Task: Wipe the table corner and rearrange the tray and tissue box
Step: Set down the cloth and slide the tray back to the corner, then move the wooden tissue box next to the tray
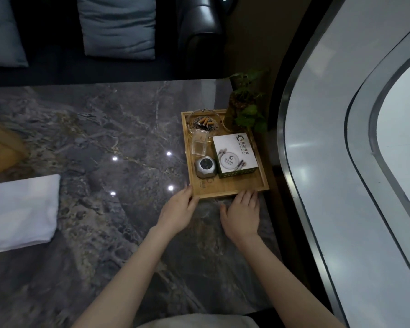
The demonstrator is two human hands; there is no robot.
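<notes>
From my remote seat, I see a wooden tray [232, 188] sitting at the far right corner of a dark marble table [118, 129], close to the table's right edge. My left hand [178, 209] touches the tray's near left corner, fingers spread and resting against the rim, not wrapped around it. My right hand [243, 213] lies flat on the table with its fingertips against the tray's near rim, fingers apart and holding nothing.

Inside the tray, a white and green tissue box [234, 153] fills the right side. To the left of the box stand a small silver gadget [205, 167] and, beyond it, a clear plastic box [200, 145]. A glass ashtray [204, 121] with cigarette butts sits at the tray's far left corner, and a potted plant [245, 107] at its far right corner.

Well to the left of the tray, a folded white cloth [21, 214] lies on the table near its left side. Beyond the table, past the tray, a dark sofa carries a grey-blue cushion [117, 26].
</notes>
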